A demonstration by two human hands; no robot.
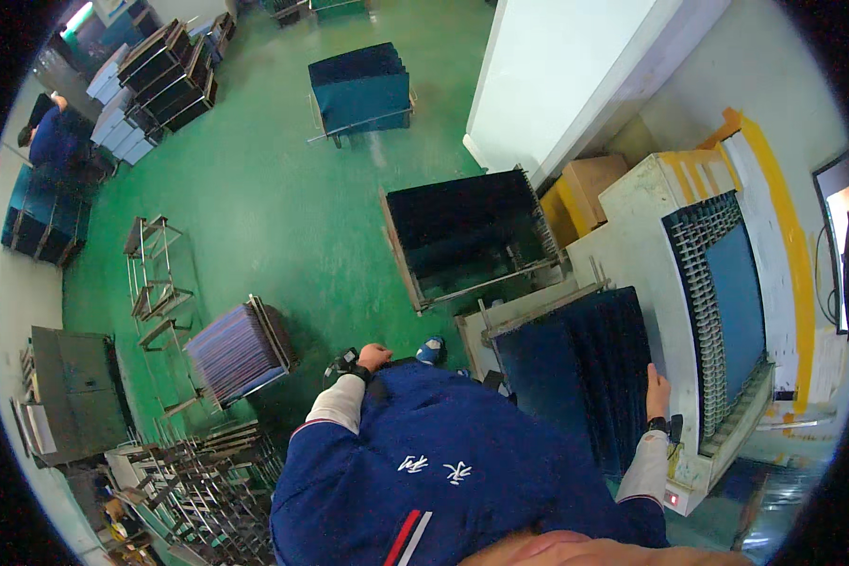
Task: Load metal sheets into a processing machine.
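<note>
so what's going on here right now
The person's right hand is at the right-hand edge of the dark blue flat panels, its grip unclear. The left hand is away from them, in front of the body. To the right, a blue rectangular sheet sits at a white machine's grey rollers.

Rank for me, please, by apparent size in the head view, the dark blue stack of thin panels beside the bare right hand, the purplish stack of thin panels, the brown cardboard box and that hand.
1. Dark blue panel stack
2. Purplish panel stack
3. Brown cardboard box
4. Bare right hand
</note>
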